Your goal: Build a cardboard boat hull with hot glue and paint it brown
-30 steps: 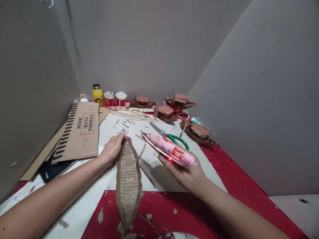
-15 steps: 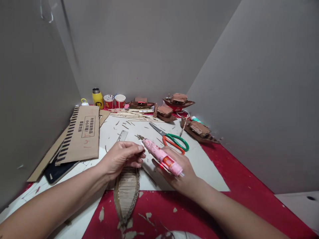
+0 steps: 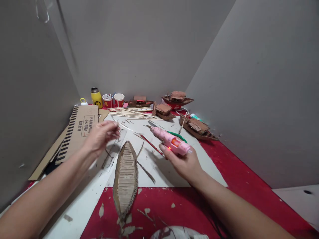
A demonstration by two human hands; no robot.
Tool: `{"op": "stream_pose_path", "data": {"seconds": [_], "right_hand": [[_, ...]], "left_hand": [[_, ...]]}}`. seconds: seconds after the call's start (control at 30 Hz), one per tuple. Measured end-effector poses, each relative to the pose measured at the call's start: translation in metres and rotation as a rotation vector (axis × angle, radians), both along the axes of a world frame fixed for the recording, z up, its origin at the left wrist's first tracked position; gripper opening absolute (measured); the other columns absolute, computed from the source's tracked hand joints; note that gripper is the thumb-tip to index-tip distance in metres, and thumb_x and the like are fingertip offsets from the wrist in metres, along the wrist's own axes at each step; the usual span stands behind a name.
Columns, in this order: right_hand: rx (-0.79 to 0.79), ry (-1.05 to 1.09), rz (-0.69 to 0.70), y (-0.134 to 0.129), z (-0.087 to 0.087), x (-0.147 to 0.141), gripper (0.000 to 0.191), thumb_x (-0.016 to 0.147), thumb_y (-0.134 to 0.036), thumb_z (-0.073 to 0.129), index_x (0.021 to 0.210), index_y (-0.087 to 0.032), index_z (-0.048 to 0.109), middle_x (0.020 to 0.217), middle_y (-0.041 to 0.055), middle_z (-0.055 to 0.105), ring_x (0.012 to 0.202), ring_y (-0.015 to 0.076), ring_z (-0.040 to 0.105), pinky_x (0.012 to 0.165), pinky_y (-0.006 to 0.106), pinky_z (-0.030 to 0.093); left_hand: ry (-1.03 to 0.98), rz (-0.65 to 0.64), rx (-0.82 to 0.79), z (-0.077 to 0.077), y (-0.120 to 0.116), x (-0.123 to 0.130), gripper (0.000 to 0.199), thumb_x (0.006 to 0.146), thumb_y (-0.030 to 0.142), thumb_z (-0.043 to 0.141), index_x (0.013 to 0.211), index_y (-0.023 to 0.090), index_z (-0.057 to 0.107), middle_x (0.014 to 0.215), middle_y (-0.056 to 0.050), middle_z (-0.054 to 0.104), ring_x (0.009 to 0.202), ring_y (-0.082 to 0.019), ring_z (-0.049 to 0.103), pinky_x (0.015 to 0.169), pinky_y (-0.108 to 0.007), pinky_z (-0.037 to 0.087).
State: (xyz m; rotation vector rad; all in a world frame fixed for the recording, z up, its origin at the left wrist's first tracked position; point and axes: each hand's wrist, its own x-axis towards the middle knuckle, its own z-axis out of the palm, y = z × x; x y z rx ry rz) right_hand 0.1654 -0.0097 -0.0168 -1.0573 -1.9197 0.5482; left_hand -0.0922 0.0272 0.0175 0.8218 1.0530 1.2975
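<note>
My right hand (image 3: 185, 164) is wrapped round a pink hot glue gun (image 3: 164, 136), whose nozzle points to the upper left and whose small red light is lit. To the left, my left hand (image 3: 106, 134) is raised over the paper with fingers pinched together, slightly blurred. A thin pale line runs from its fingertips toward the right; whether it is a glue strand I cannot tell. Between and below my hands lies a boat-shaped cardboard hull (image 3: 126, 179) with a ribbed floor. Beside it are thin cardboard strips (image 3: 146, 172) and a dark red pencil-like stick (image 3: 152, 146).
Green-handled scissors (image 3: 179, 136) lie partly hidden behind the glue gun. Several brown model boats (image 3: 199, 127) stand at the back and right. Thin wooden sticks (image 3: 134, 114), paper cups (image 3: 119, 99), a yellow bottle (image 3: 96, 98) and cardboard sheets (image 3: 77, 132) are farther back and left.
My left hand has moved left and up, away from the glue gun, uncovering the hull. The glue gun has shifted slightly up and right in my right hand. The red stick now shows.
</note>
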Motion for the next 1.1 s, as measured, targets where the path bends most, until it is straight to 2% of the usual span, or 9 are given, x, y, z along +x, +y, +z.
{"op": "stream_pose_path", "data": {"seconds": [0.1, 0.2, 0.27, 0.37, 0.43, 0.53, 0.7, 0.9, 1.1], "right_hand": [[-0.094, 0.117, 0.069, 0.003, -0.002, -0.002, 0.041, 0.094, -0.030, 0.051, 0.132, -0.018, 0.055, 0.140, 0.0097, 0.055, 0.128, 0.0266, 0.052, 0.110, 0.049, 0.038], [-0.140, 0.117, 0.134, 0.005, -0.009, -0.005, 0.043, 0.094, -0.031, 0.052, 0.135, -0.021, 0.055, 0.139, 0.0070, 0.056, 0.126, 0.0272, 0.054, 0.109, 0.049, 0.040], [-0.141, 0.089, 0.178, 0.005, -0.013, -0.008, 0.042, 0.093, -0.031, 0.052, 0.134, -0.022, 0.056, 0.137, 0.0072, 0.058, 0.126, 0.0274, 0.054, 0.109, 0.047, 0.042], [-0.127, 0.004, 0.230, 0.004, -0.014, -0.011, 0.041, 0.093, -0.031, 0.053, 0.132, -0.022, 0.058, 0.132, 0.0079, 0.062, 0.126, 0.0275, 0.055, 0.108, 0.044, 0.044], [-0.111, -0.053, 0.226, 0.003, -0.014, -0.013, 0.037, 0.092, -0.031, 0.053, 0.128, -0.023, 0.062, 0.122, 0.0079, 0.068, 0.119, 0.0276, 0.060, 0.105, 0.042, 0.047], [-0.096, -0.115, 0.199, 0.003, -0.017, -0.016, 0.028, 0.091, -0.032, 0.055, 0.113, -0.023, 0.069, 0.103, 0.0079, 0.073, 0.104, 0.0273, 0.067, 0.095, 0.039, 0.052], [-0.087, -0.164, 0.182, 0.001, -0.021, -0.016, 0.019, 0.090, -0.033, 0.055, 0.094, -0.022, 0.070, 0.083, 0.0069, 0.070, 0.084, 0.0240, 0.067, 0.080, 0.035, 0.054], [-0.017, -0.194, 0.161, -0.004, -0.019, -0.014, 0.016, 0.091, -0.031, 0.054, 0.078, -0.022, 0.058, 0.068, 0.0022, 0.058, 0.062, 0.0167, 0.055, 0.061, 0.028, 0.047], [0.073, -0.230, 0.150, -0.005, -0.024, -0.014, 0.020, 0.089, -0.024, 0.053, 0.072, -0.022, 0.042, 0.066, -0.0014, 0.049, 0.056, 0.0131, 0.045, 0.054, 0.026, 0.037]], "left_hand": [[0.026, 0.308, 0.099, 0.010, 0.027, -0.040, 0.012, 0.081, 0.013, 0.056, 0.070, 0.017, 0.053, 0.058, 0.003, 0.058, 0.050, -0.005, 0.055, 0.053, -0.012, 0.048], [0.114, 0.417, 0.096, 0.006, 0.040, -0.058, 0.020, 0.076, 0.002, 0.050, 0.087, 0.020, 0.051, 0.060, 0.007, 0.057, 0.055, -0.004, 0.058, 0.060, -0.012, 0.049], [0.208, 0.321, 0.041, -0.005, 0.038, -0.052, 0.025, 0.074, 0.004, 0.054, 0.094, 0.020, 0.054, 0.067, 0.004, 0.062, 0.058, -0.008, 0.062, 0.060, -0.018, 0.052], [0.382, -0.016, -0.053, -0.026, 0.025, -0.026, 0.019, 0.068, 0.016, 0.069, 0.086, 0.013, 0.064, 0.073, -0.007, 0.069, 0.055, -0.016, 0.063, 0.049, -0.025, 0.048], [0.501, -0.215, -0.071, -0.039, 0.016, -0.009, 0.017, 0.064, 0.024, 0.075, 0.073, 0.012, 0.067, 0.062, -0.005, 0.066, 0.045, -0.014, 0.055, 0.042, -0.023, 0.039], [0.632, -0.376, -0.020, -0.052, 0.009, 0.006, 0.017, 0.060, 0.026, 0.078, 0.061, 0.013, 0.065, 0.051, 0.002, 0.058, 0.044, -0.011, 0.046, 0.043, -0.022, 0.030], [0.725, -0.440, 0.051, -0.059, 0.005, 0.010, 0.020, 0.063, 0.021, 0.070, 0.051, 0.017, 0.054, 0.046, 0.007, 0.047, 0.046, -0.009, 0.040, 0.046, -0.023, 0.025], [0.709, -0.383, 0.061, -0.062, 0.003, 0.013, 0.005, 0.071, 0.021, 0.059, 0.070, 0.018, 0.055, 0.053, 0.005, 0.051, 0.048, -0.011, 0.045, 0.047, -0.022, 0.030], [0.646, -0.401, 0.111, -0.065, -0.003, 0.019, 0.015, 0.080, 0.031, 0.057, 0.080, 0.016, 0.057, 0.060, 0.003, 0.055, 0.052, -0.012, 0.049, 0.050, -0.023, 0.035]]}}
